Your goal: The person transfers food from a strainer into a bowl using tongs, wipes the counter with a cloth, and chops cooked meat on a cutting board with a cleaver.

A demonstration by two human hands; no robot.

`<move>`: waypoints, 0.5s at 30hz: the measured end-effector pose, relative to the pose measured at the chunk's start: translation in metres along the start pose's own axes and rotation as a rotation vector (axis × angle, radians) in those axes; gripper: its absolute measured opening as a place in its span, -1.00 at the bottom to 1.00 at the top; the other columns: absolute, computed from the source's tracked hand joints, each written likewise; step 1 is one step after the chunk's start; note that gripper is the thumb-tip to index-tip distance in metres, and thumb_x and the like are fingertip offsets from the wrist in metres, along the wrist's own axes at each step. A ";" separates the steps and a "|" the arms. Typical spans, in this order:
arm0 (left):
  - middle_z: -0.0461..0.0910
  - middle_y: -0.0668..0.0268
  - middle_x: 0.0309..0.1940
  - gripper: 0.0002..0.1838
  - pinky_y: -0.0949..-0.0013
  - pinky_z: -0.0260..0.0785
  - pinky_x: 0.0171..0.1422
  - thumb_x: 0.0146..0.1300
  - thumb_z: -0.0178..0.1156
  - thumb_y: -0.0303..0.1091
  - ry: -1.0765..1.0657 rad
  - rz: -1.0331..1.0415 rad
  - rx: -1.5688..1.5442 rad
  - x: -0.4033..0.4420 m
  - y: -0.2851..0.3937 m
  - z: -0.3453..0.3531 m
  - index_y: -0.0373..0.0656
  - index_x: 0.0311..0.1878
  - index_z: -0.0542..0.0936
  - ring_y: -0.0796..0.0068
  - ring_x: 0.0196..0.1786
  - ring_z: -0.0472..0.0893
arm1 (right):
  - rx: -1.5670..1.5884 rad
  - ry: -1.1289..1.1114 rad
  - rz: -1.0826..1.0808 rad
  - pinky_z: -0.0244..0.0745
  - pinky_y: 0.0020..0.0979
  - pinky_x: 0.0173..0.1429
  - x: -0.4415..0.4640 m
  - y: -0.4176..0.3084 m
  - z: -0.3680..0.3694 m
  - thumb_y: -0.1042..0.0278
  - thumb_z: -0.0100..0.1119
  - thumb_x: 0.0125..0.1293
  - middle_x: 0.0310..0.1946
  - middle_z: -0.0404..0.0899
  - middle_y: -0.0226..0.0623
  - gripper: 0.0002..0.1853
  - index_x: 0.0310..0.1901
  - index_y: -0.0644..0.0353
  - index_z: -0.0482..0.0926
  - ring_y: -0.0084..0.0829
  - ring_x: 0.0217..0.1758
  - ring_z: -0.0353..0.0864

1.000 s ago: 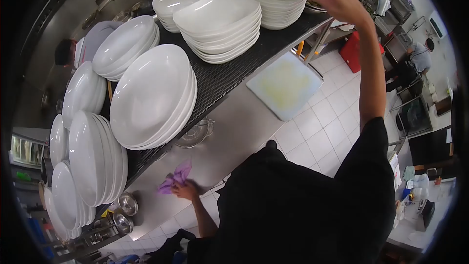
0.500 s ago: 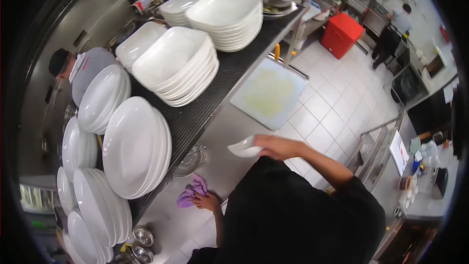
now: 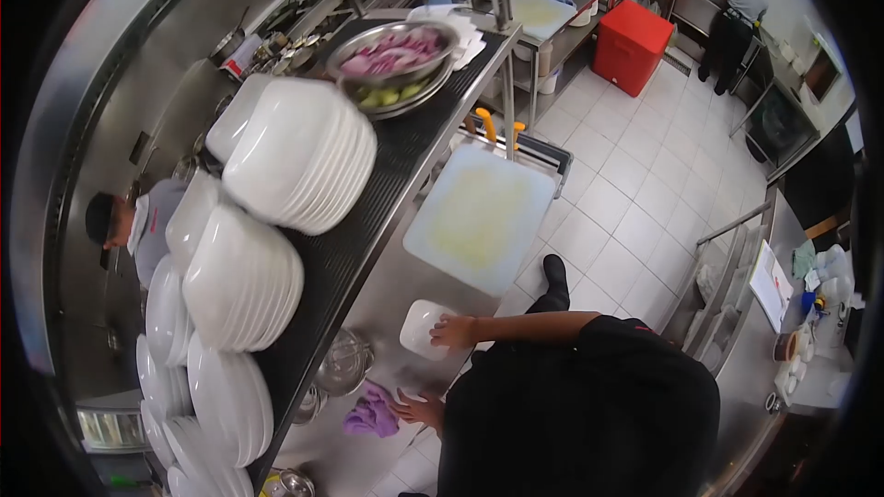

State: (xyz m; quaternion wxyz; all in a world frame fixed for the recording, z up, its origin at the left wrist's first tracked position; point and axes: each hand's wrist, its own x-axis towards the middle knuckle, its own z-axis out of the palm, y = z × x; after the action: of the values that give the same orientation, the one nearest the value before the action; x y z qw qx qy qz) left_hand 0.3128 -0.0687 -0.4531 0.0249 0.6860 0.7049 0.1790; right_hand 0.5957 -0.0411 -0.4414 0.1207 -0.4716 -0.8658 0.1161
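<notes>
On the steel counter, a small white square bowl (image 3: 419,324) sits below the cutting board. My right hand (image 3: 451,332) grips its near rim, fingers bent over the edge. A crumpled purple cloth (image 3: 370,412) lies further down the counter. Beside it is my left hand (image 3: 419,408), with fingers spread and their tips at the cloth's edge; whether they touch it I cannot tell.
A white cutting board (image 3: 479,216) lies on the counter. The black-matted shelf (image 3: 318,322) carries stacked white bowls (image 3: 299,161), plates (image 3: 226,396) and a metal bowl of cut onion (image 3: 396,51). Metal bowls (image 3: 343,362) stand beneath. Two people work further off, near a red box (image 3: 633,46).
My right hand has brought the bowl down and left onto the counter. My left hand has let go of the cloth and opened. The camera view has shifted.
</notes>
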 end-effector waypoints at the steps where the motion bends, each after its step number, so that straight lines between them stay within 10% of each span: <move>1: 0.14 -0.07 0.56 -0.36 -0.28 -0.03 0.52 0.24 0.14 -0.29 -0.015 0.009 -0.008 0.001 0.027 0.000 -0.07 0.43 0.36 -0.15 0.60 0.09 | 0.171 0.111 0.041 0.44 -0.09 0.22 -0.015 0.009 -0.018 0.04 0.20 0.36 0.01 0.55 -0.25 -0.66 0.05 0.02 0.54 -0.24 0.15 0.60; 4: 0.17 -0.06 0.53 -0.39 -0.26 -0.01 0.51 0.22 0.13 -0.38 -0.007 0.153 -0.112 0.000 0.105 0.004 -0.07 0.40 0.39 -0.16 0.59 0.12 | 0.547 -0.049 0.160 0.53 -0.04 0.11 -0.075 0.076 -0.075 0.20 0.14 0.35 -0.09 0.64 -0.08 -0.73 -0.08 0.19 0.67 -0.11 0.06 0.66; 8: 0.25 -0.01 0.47 -0.49 -0.24 0.05 0.46 0.22 0.13 -0.45 -0.053 0.177 -0.250 -0.022 0.206 0.022 -0.11 0.29 0.45 -0.13 0.52 0.21 | 0.298 -0.619 0.331 0.61 -0.03 0.09 -0.216 0.253 -0.123 0.23 0.01 0.35 -0.02 0.71 0.04 -0.61 -0.13 0.40 0.71 -0.07 0.03 0.70; 9: 0.27 0.01 0.45 -0.53 -0.22 0.08 0.46 0.22 0.14 -0.47 -0.057 0.195 -0.293 -0.029 0.234 0.021 -0.11 0.23 0.49 -0.12 0.48 0.25 | 0.398 -0.327 0.574 0.63 -0.05 0.11 -0.257 0.334 -0.070 0.22 0.03 0.33 0.01 0.71 0.02 -0.60 -0.06 0.37 0.71 -0.08 0.03 0.72; 11: 0.26 0.01 0.45 -0.56 -0.20 0.07 0.48 0.22 0.14 -0.49 -0.128 0.222 -0.309 -0.048 0.276 0.022 -0.10 0.20 0.53 -0.15 0.49 0.23 | 0.172 -0.427 0.870 0.62 -0.05 0.17 -0.281 0.350 -0.268 0.24 0.08 0.31 0.08 0.69 0.09 -0.57 0.11 0.29 0.68 -0.05 0.16 0.70; 15: 0.55 0.07 0.20 -0.70 0.08 0.41 0.28 0.36 0.10 -0.51 -0.440 0.101 -0.587 -0.079 0.326 0.027 -0.17 0.12 0.60 0.11 0.28 0.54 | -0.168 0.476 0.657 0.51 -0.11 0.30 -0.254 0.453 -0.351 0.35 0.08 0.33 -0.04 0.71 0.01 -0.64 0.08 0.32 0.62 0.04 0.06 0.68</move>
State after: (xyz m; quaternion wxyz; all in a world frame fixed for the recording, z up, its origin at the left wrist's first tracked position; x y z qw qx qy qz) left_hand 0.6376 -0.1421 -0.4011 0.3628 0.7055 0.5667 0.2228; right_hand 1.1982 0.0148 -0.2776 0.2353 -0.7447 -0.6236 -0.0348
